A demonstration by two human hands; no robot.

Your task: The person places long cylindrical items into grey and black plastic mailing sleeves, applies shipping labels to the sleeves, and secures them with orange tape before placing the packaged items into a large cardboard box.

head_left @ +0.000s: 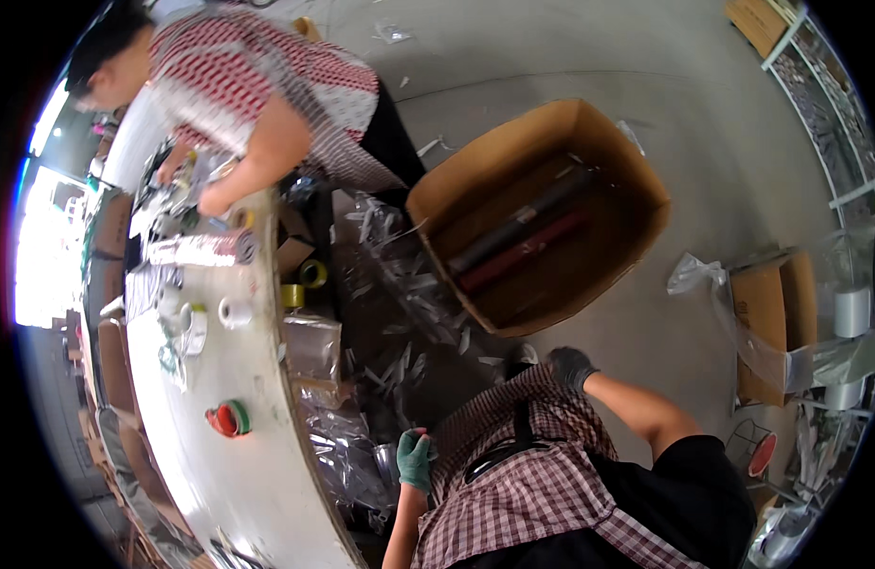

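My left hand [414,461], in a green glove, hangs beside the table's near edge with its fingers curled in. A small pinkish spot shows at its fingertips; whether it is a held thing or a bare fingertip cannot be made out. My right hand [572,368], in a dark grey glove, is by the front of my checked apron [542,474], its fingers turned from view. Ahead of it stands a large open cardboard box [542,318]. Inside lie a long dark grey roll [523,216] and a dark red roll [523,251], side by side and slightly blurred.
On my left, a long white table [238,360] carries a red-and-green tape roll [229,418], white rolls [235,313] and a shiny wrapped roll [200,249]. A co-worker [267,85] leans over its far end. Plastic scraps [409,294] litter the floor. Right: a smaller carton [774,322] and shelves [826,142].
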